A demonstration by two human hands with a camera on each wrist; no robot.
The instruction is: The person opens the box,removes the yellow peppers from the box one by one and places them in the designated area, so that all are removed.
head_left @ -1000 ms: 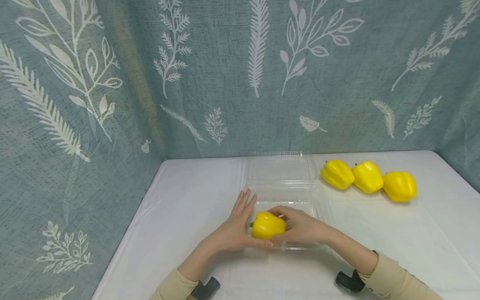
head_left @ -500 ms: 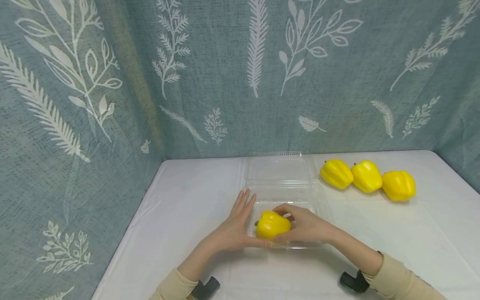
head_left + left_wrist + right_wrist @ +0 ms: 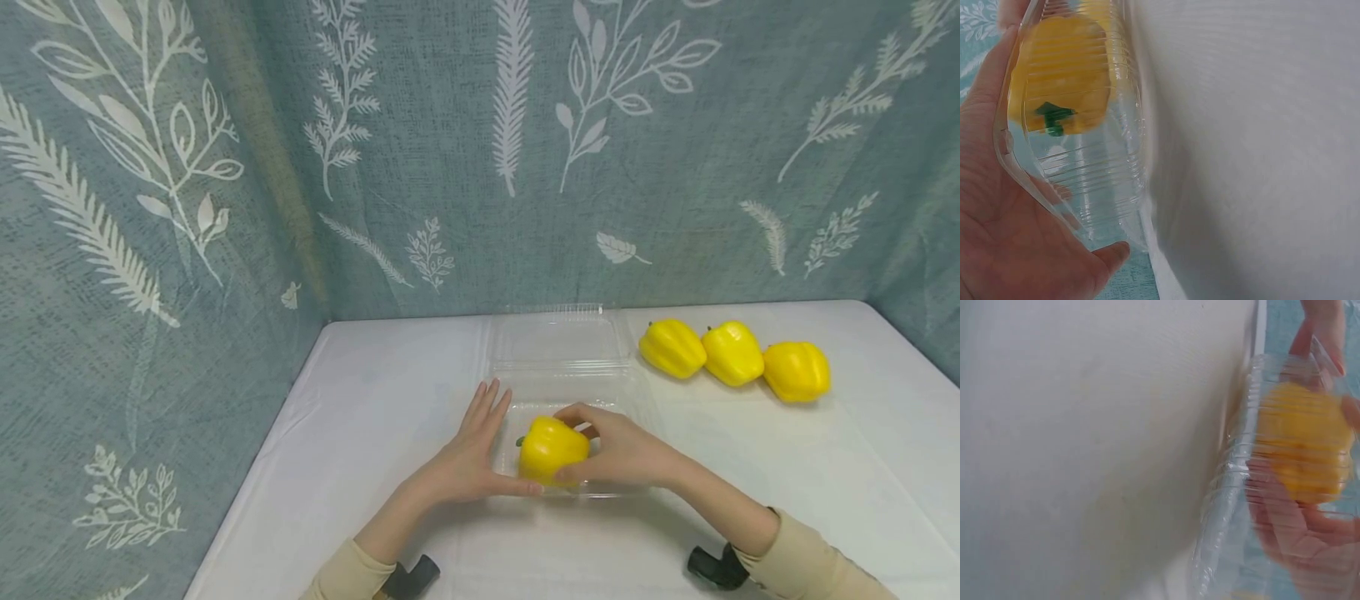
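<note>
A yellow bell pepper [image 3: 551, 452] with a green stem sits in the base of a clear plastic clamshell container [image 3: 558, 385]. My right hand [image 3: 624, 450] grips the pepper from its right side, fingers behind and thumb in front. Fingers extended, my left hand [image 3: 471, 463] rests along the container's left side, its thumb lying on the front rim. Through the container's ribbed wall, the left wrist view shows the pepper's stem [image 3: 1054, 116]. The right wrist view is blurred, with the pepper [image 3: 1305, 447] seen through plastic.
Three more yellow bell peppers [image 3: 733, 354] lie in a row at the table's back right. The container's lid [image 3: 561, 337] is folded back, flat on the white-covered table [image 3: 390, 383]. A teal leaf-patterned curtain [image 3: 450, 150] hangs behind and at the sides.
My right hand has shifted the pepper to the right inside the container, away from my left hand. The left hand stays almost in the same place.
</note>
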